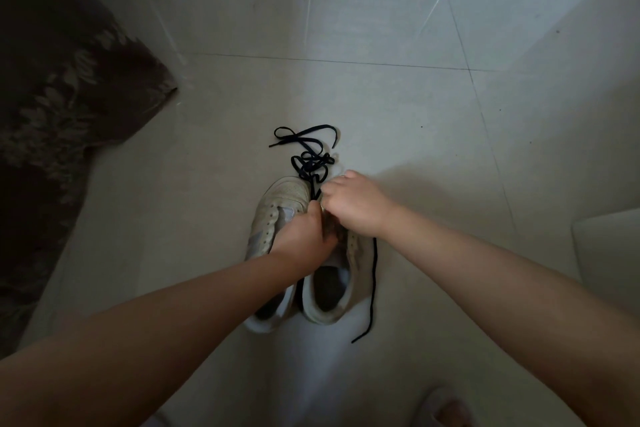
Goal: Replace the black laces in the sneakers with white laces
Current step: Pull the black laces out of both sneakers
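Observation:
Two pale sneakers stand side by side on the tiled floor, toes pointing away from me. The left sneaker [277,204] has no lace in its visible eyelets. My left hand [304,236] grips the tongue area between the shoes. My right hand [353,204] is curled over the front of the right sneaker [332,291] and pinches a black lace there. One end of that black lace [373,281] trails down the shoe's right side. A loose black lace [308,149] lies tangled on the floor just beyond the toes. No white lace is visible.
A dark patterned cushion or sofa edge [59,107] fills the left side. A pale mat or low object [609,246] sits at the right edge. A foot in a slipper [446,406] shows at the bottom.

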